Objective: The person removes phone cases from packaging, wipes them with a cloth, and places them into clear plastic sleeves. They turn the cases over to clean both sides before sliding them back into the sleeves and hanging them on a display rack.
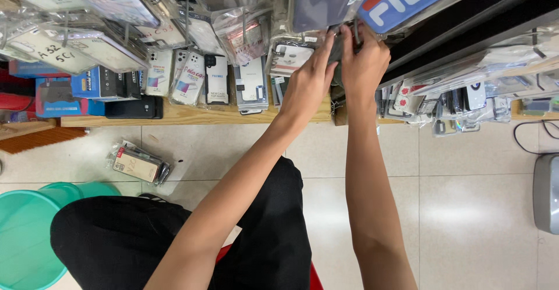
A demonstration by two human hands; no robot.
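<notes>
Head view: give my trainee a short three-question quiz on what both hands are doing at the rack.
1. True or false: both hands grip packets hanging on the rack.
2. What lies on the tiled floor near the teal plastic bin? A) bagged phone cases B) scissors
3. Which hand is higher in the frame?

Key: 1 true: left hand and right hand pinch dark bagged phone cases. 2 A: bagged phone cases on the floor. 3 right.
</notes>
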